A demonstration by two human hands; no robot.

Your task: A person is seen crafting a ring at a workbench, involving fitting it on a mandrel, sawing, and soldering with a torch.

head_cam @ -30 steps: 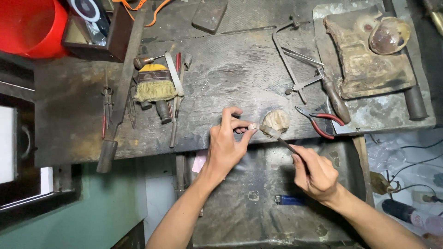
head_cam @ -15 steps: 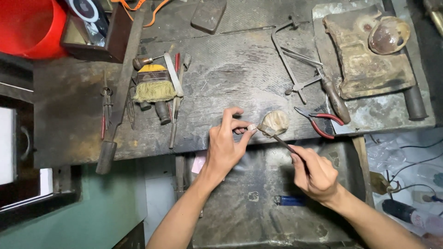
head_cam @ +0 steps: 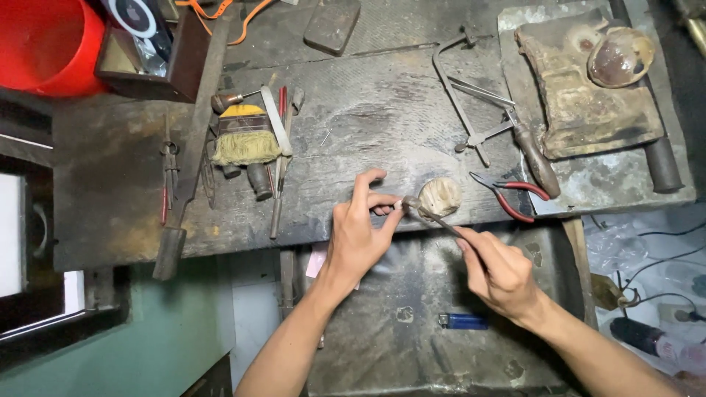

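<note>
Barely a shift since half a second ago: both hands sit where they were at the front edge of the bench, the tool's tip still pressed in at the same spot. Left hand (head_cam: 357, 235) has thumb and forefinger pinched tight on a tiny pale piece (head_cam: 398, 205), the other fingers curled under and the forefinger arched above. Right hand (head_cam: 500, 268) is closed round a thin dark hand tool (head_cam: 435, 219), held like a pen, its tip meeting the piece right at the pinch. Just behind that, touching the work area, sits a rounded, worn wooden peg (head_cam: 440, 196) on the edge of the dark scarred workbench (head_cam: 353, 125). Out to the right lie red-handled pliers (head_cam: 507, 195), and beyond them a jeweller's saw frame (head_cam: 478, 110). Over on the left, a yellow-bristled brush (head_cam: 245, 143) among files. Below the hands, a blue lighter (head_cam: 463, 321) rests in the grey tray (head_cam: 412, 345).
</note>
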